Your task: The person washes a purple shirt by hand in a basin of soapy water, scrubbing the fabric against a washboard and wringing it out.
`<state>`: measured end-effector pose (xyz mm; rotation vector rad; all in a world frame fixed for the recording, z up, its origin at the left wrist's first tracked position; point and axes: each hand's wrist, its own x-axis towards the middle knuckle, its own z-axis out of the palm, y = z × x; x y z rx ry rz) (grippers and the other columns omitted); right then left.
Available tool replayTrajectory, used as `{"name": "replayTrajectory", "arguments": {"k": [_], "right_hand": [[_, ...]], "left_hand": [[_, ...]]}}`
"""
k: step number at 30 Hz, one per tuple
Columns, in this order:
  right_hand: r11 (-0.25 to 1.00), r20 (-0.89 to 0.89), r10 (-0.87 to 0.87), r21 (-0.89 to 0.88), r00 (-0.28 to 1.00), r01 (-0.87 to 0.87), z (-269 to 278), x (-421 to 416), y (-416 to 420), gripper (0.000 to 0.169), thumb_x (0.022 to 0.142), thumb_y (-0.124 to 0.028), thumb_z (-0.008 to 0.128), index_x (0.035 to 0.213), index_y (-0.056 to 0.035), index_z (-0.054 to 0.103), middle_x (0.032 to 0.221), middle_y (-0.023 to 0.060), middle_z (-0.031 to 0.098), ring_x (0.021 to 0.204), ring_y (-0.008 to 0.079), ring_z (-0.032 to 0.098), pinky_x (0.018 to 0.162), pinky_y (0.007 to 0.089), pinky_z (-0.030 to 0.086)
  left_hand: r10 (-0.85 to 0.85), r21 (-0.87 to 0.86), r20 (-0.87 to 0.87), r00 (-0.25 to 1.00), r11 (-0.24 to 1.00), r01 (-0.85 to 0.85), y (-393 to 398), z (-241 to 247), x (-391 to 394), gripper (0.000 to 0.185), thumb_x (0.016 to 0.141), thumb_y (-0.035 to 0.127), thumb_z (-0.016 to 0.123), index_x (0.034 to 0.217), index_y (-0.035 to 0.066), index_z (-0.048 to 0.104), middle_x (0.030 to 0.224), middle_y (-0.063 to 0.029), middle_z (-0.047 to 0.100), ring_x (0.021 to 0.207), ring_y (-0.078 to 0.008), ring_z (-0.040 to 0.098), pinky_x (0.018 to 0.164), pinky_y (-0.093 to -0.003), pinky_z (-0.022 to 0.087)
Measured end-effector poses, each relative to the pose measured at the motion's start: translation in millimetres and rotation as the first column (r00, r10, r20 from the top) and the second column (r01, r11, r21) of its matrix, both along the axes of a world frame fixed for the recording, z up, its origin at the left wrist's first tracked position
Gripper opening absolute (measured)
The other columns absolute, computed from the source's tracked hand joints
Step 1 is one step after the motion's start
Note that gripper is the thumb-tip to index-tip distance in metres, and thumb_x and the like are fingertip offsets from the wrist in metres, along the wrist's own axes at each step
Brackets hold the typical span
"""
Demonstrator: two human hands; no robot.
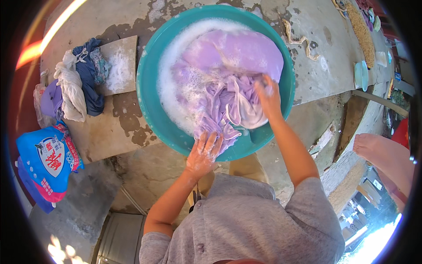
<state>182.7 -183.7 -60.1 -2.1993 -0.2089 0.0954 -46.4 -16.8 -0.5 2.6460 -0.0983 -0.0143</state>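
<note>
A round teal plastic basin (150, 112) holds sudsy water and a soaked purple garment (230, 49), whose upper part bulges above the foam. My left hand (203, 153) lies at the basin's near rim, its soapy fingers spread over a bunched end of the purple cloth; whether they grip it cannot be told. My right hand (267, 94) is on the right side inside the basin, slightly blurred, at the bunched cloth with white trim. Its fingertips are partly lost in blur, so its hold on the cloth is unclear. White foam (174, 99) lines the basin's left side.
Left of the basin, a foam-smeared board (123, 66) lies beside white (71, 89) and dark blue (87, 79) cloths. A blue detergent bag (49, 161) stands at the far left. On the right are a twisted pale strip (305, 41), a light-blue bowl (361, 76) and hanging pink cloth (385, 158).
</note>
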Motion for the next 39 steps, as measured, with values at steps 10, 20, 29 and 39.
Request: {"name": "replayTrajectory", "arguments": {"k": [10, 20, 29, 39], "right_hand": [[0.587, -0.016, 0.801, -0.177, 0.599, -0.790, 56, -67, 83, 0.042, 0.073, -0.023, 0.071, 0.109, -0.0083, 0.057, 0.121, 0.0137, 0.052, 0.118, 0.0298, 0.047, 0.098, 0.0450, 0.034], [0.488, 0.017, 0.865, -0.263, 0.502, -0.832, 24, -59, 93, 0.031, 0.075, -0.024, 0.063, 0.104, -0.0116, 0.060, 0.113, 0.0105, 0.056, 0.111, 0.0305, 0.051, 0.091, 0.0423, 0.042], [0.518, -0.142, 0.794, -0.351, 0.591, -0.780, 16, -62, 106, 0.032, 0.081, -0.041, 0.060, 0.093, -0.0122, 0.065, 0.110, 0.0092, 0.057, 0.111, 0.0291, 0.050, 0.092, 0.0458, 0.040], [0.868, 0.352, 0.493, -0.258, 0.795, -0.424, 46, -32, 55, 0.009, 0.071, -0.012, 0.067, 0.078, -0.0082, 0.062, 0.102, 0.0115, 0.059, 0.097, 0.0299, 0.057, 0.087, 0.0448, 0.041]], "left_hand": [[-0.031, -0.057, -0.034, 0.999, 0.998, 0.029, 1, -4, -7, 0.059, 0.059, 0.012, 0.066, 0.117, 0.007, 0.057, 0.127, -0.0108, 0.043, 0.117, -0.0374, 0.042, 0.093, -0.0428, 0.044], [-0.071, 0.044, 0.103, 0.992, 0.997, 0.066, 0, -13, -14, 0.062, 0.058, 0.021, 0.068, 0.118, 0.010, 0.058, 0.127, -0.0103, 0.045, 0.115, -0.0355, 0.043, 0.088, -0.0394, 0.047], [-0.078, 0.072, 0.031, 0.996, 0.995, 0.075, 0, -17, -14, 0.058, 0.065, 0.018, 0.061, 0.122, 0.009, 0.055, 0.125, -0.0106, 0.046, 0.115, -0.0341, 0.044, 0.085, -0.0406, 0.048], [0.005, 0.017, -0.017, 1.000, 1.000, -0.005, 0, -7, -9, 0.058, 0.065, 0.015, 0.064, 0.122, 0.009, 0.054, 0.124, -0.0093, 0.047, 0.115, -0.0327, 0.044, 0.091, -0.0418, 0.044]]}}
